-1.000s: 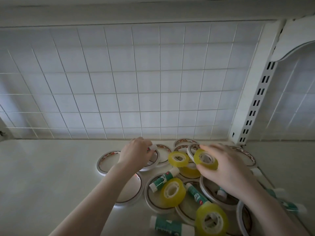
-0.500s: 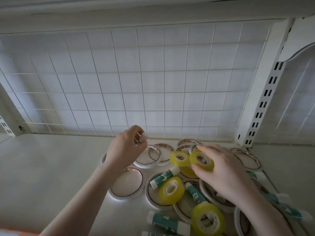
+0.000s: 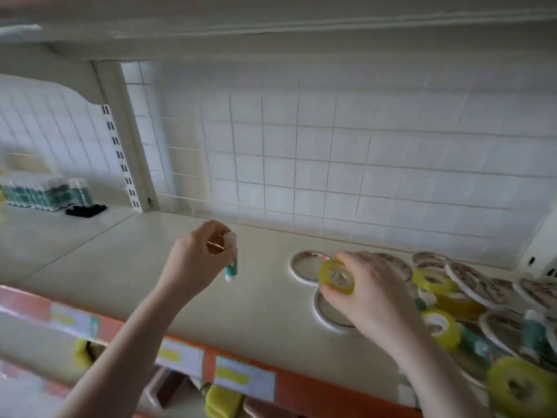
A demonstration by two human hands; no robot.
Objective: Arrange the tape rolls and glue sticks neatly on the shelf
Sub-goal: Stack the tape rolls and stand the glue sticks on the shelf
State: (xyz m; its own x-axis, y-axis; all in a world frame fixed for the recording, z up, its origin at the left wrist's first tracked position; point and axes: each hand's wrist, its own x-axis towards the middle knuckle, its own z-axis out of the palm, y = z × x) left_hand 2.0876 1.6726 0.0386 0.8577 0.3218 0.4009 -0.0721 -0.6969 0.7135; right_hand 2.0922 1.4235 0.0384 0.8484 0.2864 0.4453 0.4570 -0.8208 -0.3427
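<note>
While the frame is smeared with motion blur, we can still make out our left hand (image 3: 199, 260) pinched around a glue stick (image 3: 231, 260), a slim cylinder with a pale cap and a teal-and-white label. Its long axis runs close to upright, cap toward 12 o'clock and base toward 6, held above the smooth cream shelf (image 3: 120, 267); our fingers hide its middle. Our right hand (image 3: 370, 294) curls around a glossy, translucent yellow tape roll (image 3: 337, 276), tipped so its open core faces 10 o'clock. From 3 to 5 o'clock lies a jumble of flat white-rimmed tape rolls (image 3: 304, 268), more yellow rolls (image 3: 432, 280) and teal glue sticks (image 3: 535, 331), overlapping and partly cut off by the edge. A white wire grid (image 3: 331, 164) backs the shelf. At 9 o'clock a blurred pack of teal-labelled items (image 3: 45, 191) is too soft to identify.
</note>
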